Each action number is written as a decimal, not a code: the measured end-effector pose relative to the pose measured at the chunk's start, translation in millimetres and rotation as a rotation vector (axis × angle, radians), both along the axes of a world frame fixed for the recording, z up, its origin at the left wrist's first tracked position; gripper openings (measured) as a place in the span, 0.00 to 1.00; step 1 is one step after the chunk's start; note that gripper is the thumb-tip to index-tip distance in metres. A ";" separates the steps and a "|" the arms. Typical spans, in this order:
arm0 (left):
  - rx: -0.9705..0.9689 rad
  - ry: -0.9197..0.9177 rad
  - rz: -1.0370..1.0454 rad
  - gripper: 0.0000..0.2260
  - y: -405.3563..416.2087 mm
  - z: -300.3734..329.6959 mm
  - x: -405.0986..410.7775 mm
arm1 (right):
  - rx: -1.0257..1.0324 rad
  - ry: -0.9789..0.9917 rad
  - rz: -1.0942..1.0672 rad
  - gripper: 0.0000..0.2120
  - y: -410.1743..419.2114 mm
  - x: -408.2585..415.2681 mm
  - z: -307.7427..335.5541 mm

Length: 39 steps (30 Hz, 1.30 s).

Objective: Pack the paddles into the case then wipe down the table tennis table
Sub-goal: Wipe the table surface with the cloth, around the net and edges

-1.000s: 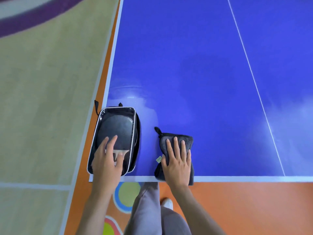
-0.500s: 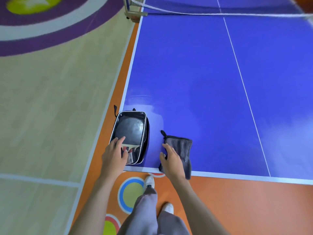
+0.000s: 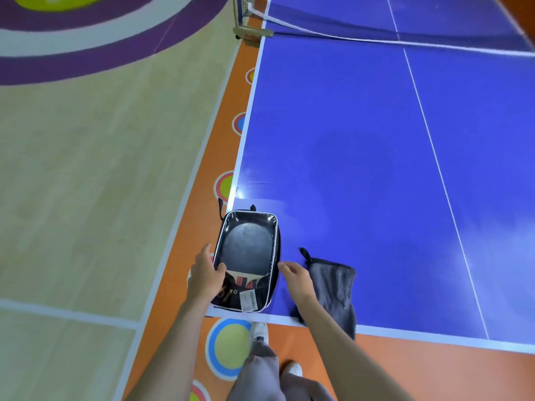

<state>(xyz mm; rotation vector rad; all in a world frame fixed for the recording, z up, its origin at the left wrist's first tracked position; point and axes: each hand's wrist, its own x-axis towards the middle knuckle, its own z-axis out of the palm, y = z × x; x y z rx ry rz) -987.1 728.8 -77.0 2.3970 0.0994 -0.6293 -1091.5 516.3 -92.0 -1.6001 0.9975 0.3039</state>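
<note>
The left hand [image 3: 206, 274] grips the left side of the case [image 3: 247, 261], its thumb curled over the clear top panel and its fingers down the outer side. The case lies flat at the near left corner of the worktop [image 3: 376, 146], its left side level with the worktop's left edge and its near end close to the near edge. Through the clear panel a paddle [image 3: 246, 251] shows, dark round face toward the far end, handle toward the near end beside a small white label. A black loop sticks out at the case's far left corner. The right hand [image 3: 295, 277] sits at the case's right side, fingers loosely curled with the tips touching or almost touching its rim; whether it actually holds the case cannot be told. Just right of that hand a grey cloth [image 3: 335, 290] lies crumpled on the worktop, its near end hanging over the near edge. A net [image 3: 376, 36] crosses the worktop's far end.
</note>
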 end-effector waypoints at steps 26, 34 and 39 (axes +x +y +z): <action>-0.281 0.121 0.284 0.18 -9.7 -23.4 16.6 | 0.321 0.187 -0.531 0.09 15.6 18.2 -44.7; -0.551 0.170 0.372 0.21 -5.5 -13.2 25.6 | 0.570 -0.018 -0.610 0.08 7.3 17.0 -14.4; -0.663 0.200 0.341 0.19 -44.9 3.9 21.5 | 0.513 -0.187 -0.576 0.09 -33.7 5.4 16.7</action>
